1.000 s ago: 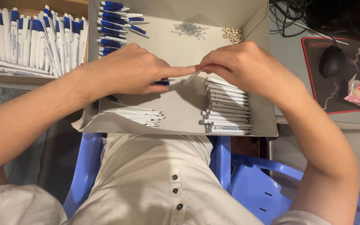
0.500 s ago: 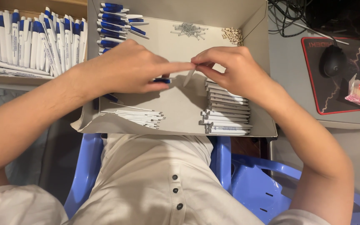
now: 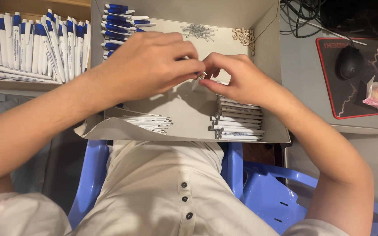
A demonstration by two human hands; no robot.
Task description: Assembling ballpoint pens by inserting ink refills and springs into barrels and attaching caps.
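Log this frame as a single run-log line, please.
left hand: grips pen part | right hand: pinches small piece at its tip | over cardboard box | white barrels stacked below

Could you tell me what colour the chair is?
The chair is light blue plastic, seen in the head view.

grey desk (image 3: pixel 305 65) carries a mouse pad (image 3: pixel 357 94), mouse (image 3: pixel 349 61) and cables (image 3: pixel 300 13)

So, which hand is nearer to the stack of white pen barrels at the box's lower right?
The right hand; it is just above the stack of white pen barrels. The left hand is farther, up and to the left.
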